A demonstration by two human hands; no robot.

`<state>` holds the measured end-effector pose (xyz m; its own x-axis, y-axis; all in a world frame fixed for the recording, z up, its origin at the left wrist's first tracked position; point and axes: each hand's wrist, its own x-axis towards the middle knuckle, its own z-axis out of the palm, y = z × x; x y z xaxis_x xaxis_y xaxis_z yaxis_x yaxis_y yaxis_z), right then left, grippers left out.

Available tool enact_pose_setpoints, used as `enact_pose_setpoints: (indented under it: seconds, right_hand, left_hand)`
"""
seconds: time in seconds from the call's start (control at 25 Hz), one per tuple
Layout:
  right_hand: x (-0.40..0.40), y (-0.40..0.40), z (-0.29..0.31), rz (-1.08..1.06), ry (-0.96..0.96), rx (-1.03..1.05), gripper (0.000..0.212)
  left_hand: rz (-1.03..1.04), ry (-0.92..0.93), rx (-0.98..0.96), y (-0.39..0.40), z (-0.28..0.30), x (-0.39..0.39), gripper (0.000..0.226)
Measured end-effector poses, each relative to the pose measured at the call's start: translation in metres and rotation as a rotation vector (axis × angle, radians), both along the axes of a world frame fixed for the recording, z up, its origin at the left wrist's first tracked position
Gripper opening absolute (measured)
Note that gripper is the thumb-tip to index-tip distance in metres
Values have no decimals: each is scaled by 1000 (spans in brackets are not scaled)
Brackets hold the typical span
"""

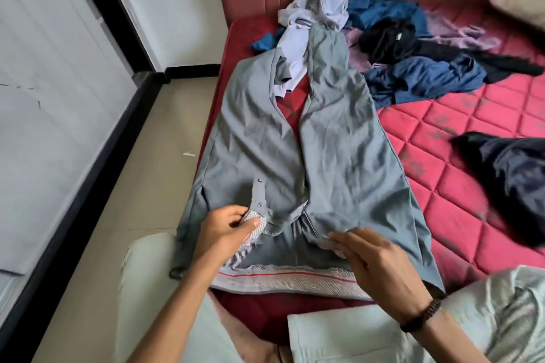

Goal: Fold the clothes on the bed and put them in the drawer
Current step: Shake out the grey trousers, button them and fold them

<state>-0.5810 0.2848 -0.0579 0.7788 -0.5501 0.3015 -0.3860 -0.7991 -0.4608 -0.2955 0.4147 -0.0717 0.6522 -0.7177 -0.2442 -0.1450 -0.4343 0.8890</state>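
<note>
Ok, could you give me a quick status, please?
Left hand pinches trousers waistband; right hand flat on it. Unfolded. Clothes pile waits beyond.

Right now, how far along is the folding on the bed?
Early. No folded clothes show and no drawer is in view. In hand: the grey trousers lie spread flat on the red mattress, the left hand pinching the waistband flap, the right hand with fingers on the other side of the waist. Left: the heap of blue, black and lilac clothes and the dark garment.
</note>
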Motion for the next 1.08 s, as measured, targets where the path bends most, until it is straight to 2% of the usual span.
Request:
enact_pose_setpoints:
  seconds: [0.08, 0.16, 0.24, 0.32, 0.52, 0.64, 0.8, 1.08]
  right_hand:
    - [15, -3, 9, 31, -55, -24, 27]
    - [30, -1, 8, 132, 26, -125, 29]
    - [40, 6, -3, 214, 161, -227, 33]
    - [38, 14, -14, 237, 208, -254, 28]
    - [31, 23, -9, 185, -22, -196, 15]
    - [37, 26, -12, 82, -150, -174, 3]
    - [39, 28, -19, -65, -249, -177, 14]
    - [35, 26, -14, -133, -266, -185, 17]
  left_hand:
    - [-52, 112, -144, 7, 7, -2, 36]
    - [-163, 107, -213, 10, 13, -8, 27]
    - [-257, 18, -207, 8, 18, -16, 20]
    - [-325, -144, -180, 4, 23, -27, 14]
    - [-481, -391, -229, -4, 24, -51, 14]
    - [-545, -375, -245, -7, 22, -58, 13]
    - [-536, -313, -249, -7, 21, -56, 14]
    - [-624, -575, -276, -9, 27, -54, 18]
